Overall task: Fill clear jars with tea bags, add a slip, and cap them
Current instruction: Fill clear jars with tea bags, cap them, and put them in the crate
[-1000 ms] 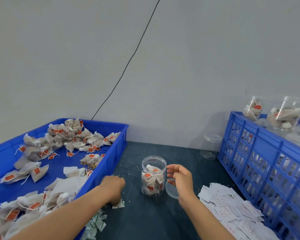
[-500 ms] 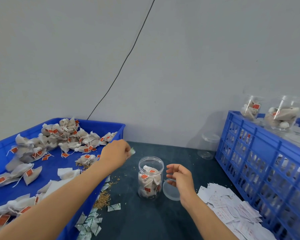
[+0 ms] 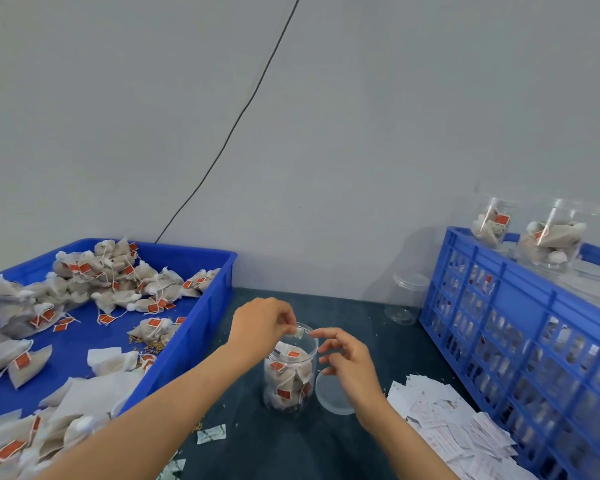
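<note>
A clear jar (image 3: 290,372) packed with tea bags stands open on the dark table in front of me. My left hand (image 3: 262,325) hovers over its mouth and pinches a small green-and-white packet (image 3: 298,332) just above the rim. My right hand (image 3: 347,362) hangs beside the jar's right side with loosely curled fingers that hold nothing. The jar's clear lid (image 3: 331,393) lies flat on the table under that hand. A pile of printed paper slips (image 3: 458,441) lies to the right.
A blue tray (image 3: 205,327) of loose tea bags fills the left side. A blue crate (image 3: 499,306) stands at the right with filled jars (image 3: 492,220) on top. An empty capped jar (image 3: 407,299) sits by the wall. More small packets (image 3: 211,434) lie near the tray.
My left hand lifted from the table by the tray with a small packet and moved right to the jar's mouth. My right hand stayed beside the jar.
</note>
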